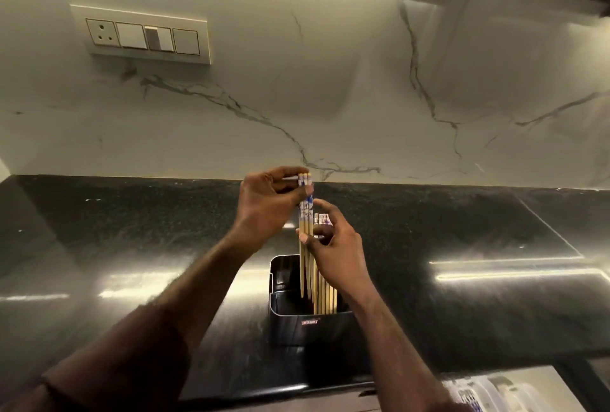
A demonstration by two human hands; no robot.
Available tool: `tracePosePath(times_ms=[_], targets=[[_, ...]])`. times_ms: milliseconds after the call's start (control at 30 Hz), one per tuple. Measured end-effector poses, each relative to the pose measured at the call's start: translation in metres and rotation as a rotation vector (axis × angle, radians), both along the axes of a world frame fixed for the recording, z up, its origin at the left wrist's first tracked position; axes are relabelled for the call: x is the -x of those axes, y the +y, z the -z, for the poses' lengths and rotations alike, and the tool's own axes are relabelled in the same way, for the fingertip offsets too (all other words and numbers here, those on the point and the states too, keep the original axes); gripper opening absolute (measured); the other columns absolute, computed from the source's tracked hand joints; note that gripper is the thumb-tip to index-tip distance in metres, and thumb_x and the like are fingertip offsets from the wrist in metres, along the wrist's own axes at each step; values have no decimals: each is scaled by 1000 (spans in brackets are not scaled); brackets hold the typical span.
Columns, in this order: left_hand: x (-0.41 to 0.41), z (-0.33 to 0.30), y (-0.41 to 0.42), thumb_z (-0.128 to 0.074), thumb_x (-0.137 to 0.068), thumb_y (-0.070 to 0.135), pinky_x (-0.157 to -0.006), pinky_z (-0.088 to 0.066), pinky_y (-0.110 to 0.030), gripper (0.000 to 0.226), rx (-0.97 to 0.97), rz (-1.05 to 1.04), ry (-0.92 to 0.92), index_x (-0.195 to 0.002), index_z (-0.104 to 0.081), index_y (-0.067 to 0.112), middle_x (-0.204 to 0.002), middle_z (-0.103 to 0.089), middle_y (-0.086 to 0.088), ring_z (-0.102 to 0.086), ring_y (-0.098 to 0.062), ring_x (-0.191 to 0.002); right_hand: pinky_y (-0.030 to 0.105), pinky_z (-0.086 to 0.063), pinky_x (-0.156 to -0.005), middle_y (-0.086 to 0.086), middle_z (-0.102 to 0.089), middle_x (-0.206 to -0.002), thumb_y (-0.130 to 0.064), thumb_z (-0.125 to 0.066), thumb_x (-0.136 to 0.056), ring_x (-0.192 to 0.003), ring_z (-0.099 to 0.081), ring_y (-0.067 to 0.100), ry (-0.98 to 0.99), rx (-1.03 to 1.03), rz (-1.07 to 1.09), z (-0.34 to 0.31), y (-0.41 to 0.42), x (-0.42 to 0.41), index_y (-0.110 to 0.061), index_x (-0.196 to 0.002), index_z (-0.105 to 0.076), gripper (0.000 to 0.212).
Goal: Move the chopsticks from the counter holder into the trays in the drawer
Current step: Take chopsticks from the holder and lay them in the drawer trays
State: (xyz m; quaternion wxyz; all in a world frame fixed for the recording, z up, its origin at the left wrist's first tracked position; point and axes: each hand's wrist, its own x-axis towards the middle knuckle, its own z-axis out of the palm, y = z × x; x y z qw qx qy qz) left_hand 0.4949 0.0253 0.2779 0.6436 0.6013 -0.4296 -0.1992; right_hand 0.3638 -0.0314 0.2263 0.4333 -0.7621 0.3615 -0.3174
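Pinching a small bunch of chopsticks near their patterned tops, your left hand has them lifted partway up, tips still inside the black holder on the dark counter. That high grip makes sense: it leaves the plain wooden shafts free below, so the bunch can come straight up without catching on the holder's rim. Your right hand works just beside it, thumb against the lifted shafts and fingers spread across the tops of the remaining chopsticks; it looks to be parting the two groups, and I judge it a loose steadying grip rather than a firm clench on anything. The remaining sticks stand upright in the holder's right side, lower than the lifted ones and touching them near the middle. The lifted bunch hangs below your left grip, roughly vertical. At the lower right edge, pale trays show in what seems to be the open drawer below the counter, well apart from the holder, so this bunch has yet to travel there.
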Motion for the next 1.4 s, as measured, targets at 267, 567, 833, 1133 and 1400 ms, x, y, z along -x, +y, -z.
tracePosePath(times_ms=[267, 567, 833, 1133, 1400], targets=[[27, -55, 33, -78, -74, -1, -67, -60, -25, 33, 107, 105, 89, -105, -71, 9, -86, -77, -4, -75, -18, -78, 36, -58, -83, 7, -76, -95, -10, -68, -88, -89, -73, 22, -179, -340, -161, -8, 41, 59, -10, -107, -69, 20], [120, -47, 43, -77, -76, 6, -76, -60, -33, 36, 63, 227, 181, -109, -70, 16, -88, -77, -3, -75, -18, -84, 37, -59, -82, 9, -77, -92, -13, -68, -88, -88, -74, 25, -116, -338, -123, -14, 63, 176, -21, -98, -75, 15], [274, -28, 39, -77, -76, 7, -77, -60, -35, 30, 26, 315, 221, -103, -71, 19, -90, -77, -3, -74, -19, -86, 24, -57, -69, 6, -77, -85, -11, -68, -88, -80, -74, 20, -49, -319, 33, -9, 77, 332, -14, -96, -75, 11], [451, 12, 26, -75, -77, 4, -70, -59, -26, 31, -53, 362, 238, -104, -70, 17, -89, -77, -3, -75, -17, -82, 38, -61, -78, 10, -76, -84, -12, -71, -87, -79, -74, 26, 54, -328, 135, 13, 72, 507, -12, -91, -77, 8], [518, 66, -16, -73, -80, 8, -70, -59, -22, 34, -187, 356, 160, -114, -67, 8, -91, -75, -3, -74, -12, -81, 38, -60, -80, 8, -76, -83, -15, -72, -86, -83, -73, 27, 120, -415, 241, 55, 37, 565, -14, -89, -77, 6]])
